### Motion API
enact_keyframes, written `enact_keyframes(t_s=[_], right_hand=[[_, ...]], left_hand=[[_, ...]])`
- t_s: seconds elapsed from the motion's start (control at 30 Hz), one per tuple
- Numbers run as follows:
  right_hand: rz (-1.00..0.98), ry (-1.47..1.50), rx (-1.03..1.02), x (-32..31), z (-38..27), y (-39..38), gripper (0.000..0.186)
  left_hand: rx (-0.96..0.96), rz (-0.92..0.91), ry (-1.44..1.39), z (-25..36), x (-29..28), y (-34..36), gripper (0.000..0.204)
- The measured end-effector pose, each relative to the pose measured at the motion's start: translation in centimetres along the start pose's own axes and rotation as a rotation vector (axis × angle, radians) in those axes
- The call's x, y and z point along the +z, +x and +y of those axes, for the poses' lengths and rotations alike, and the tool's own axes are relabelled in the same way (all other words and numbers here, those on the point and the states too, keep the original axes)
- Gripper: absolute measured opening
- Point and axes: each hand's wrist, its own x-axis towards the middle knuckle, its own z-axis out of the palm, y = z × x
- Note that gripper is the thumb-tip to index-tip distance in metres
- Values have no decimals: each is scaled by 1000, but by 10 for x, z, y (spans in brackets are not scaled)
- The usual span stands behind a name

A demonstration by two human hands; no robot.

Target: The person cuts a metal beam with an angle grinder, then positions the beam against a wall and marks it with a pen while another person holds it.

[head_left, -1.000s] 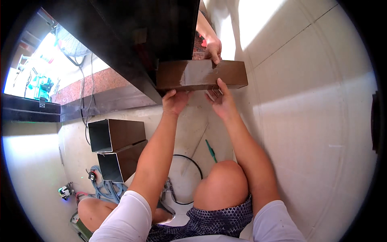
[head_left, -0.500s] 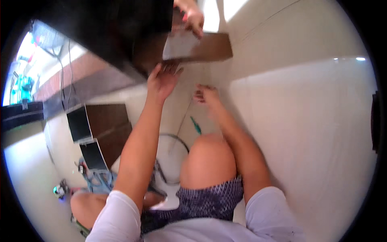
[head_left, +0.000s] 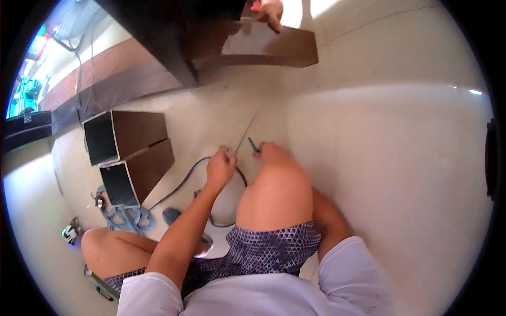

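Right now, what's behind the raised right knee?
Past the right knee, the right hand shows at a slender green tool; part of the right forearm shows farther right. The knee covers the stretch between; anything else there is hidden. The hand's grip is unclear.

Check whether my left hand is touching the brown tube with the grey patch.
Apart: the head view shows pale floor plainly between your left hand and the patched brown tube.

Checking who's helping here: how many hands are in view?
3: the wearer's left hand near the middle, the right hand beyond the knee at the green tool, and another person's hand on the brown beam at the top. Others may be hidden.
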Motion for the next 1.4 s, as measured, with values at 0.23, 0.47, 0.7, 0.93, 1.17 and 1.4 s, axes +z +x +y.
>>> enact_keyframes(t_s=[0.23, 0.47, 0.7, 0.93, 1.17, 1.4], right_hand=[[34, 401, -174, -7, -8, -25, 36], [128, 516, -258, -45, -32, -33, 24], [104, 416, -205, -82, -55, -56, 32], [117, 385, -207, -76, -18, -38, 35], [440, 1487, -164, -73, -52, -6, 45], [564, 1601, -306, -91, -71, -2, 48]], left_hand=[[290, 198, -392, 30, 34, 25, 32], [-128, -204, -839, 40, 21, 64, 26], [-174, -182, -1001, 68, -16, 57, 28], [-264, -34, -1329, 45, -30, 71, 21], [-204, -322, -1275, 16, -45, 48, 8], [-158, -382, -1319, 11, -23, 36, 9]])
